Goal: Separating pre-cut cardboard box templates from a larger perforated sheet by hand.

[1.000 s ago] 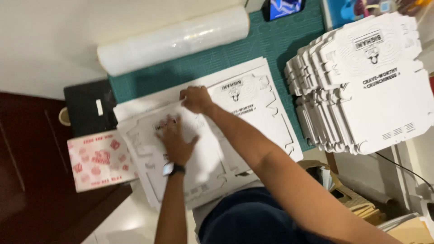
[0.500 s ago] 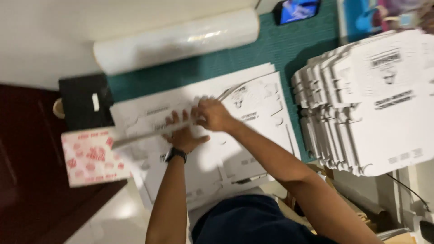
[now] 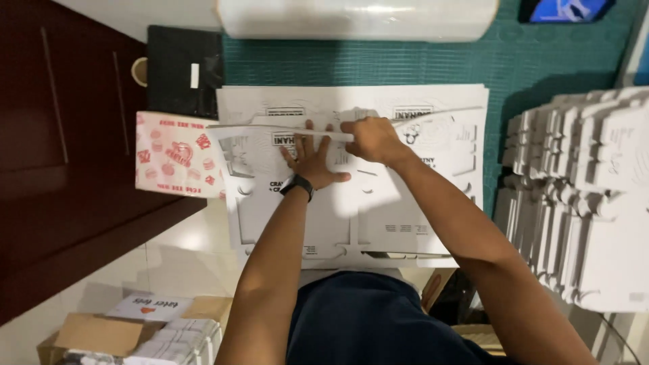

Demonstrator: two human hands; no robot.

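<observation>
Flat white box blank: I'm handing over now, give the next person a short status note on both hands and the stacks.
Left hand lies flat, palm down, pinning the flat white box blank on the green mat.
Right hand grips the far flap, lifted along its crease.
Done: folded boxes stacked at right.
Left: this blank's other flaps lie flat; more blanks lie beneath.

I look down on a tabletop (image 3: 541, 67) covered by a teal mat, its far edge meeting a pale wall (image 3: 135, 10). Dark brown wooden cabinetry (image 3: 61, 169) fills my left side. Below it lies a glossy cream tiled floor (image 3: 182, 260), catching a soft reflection of overhead light.
</observation>
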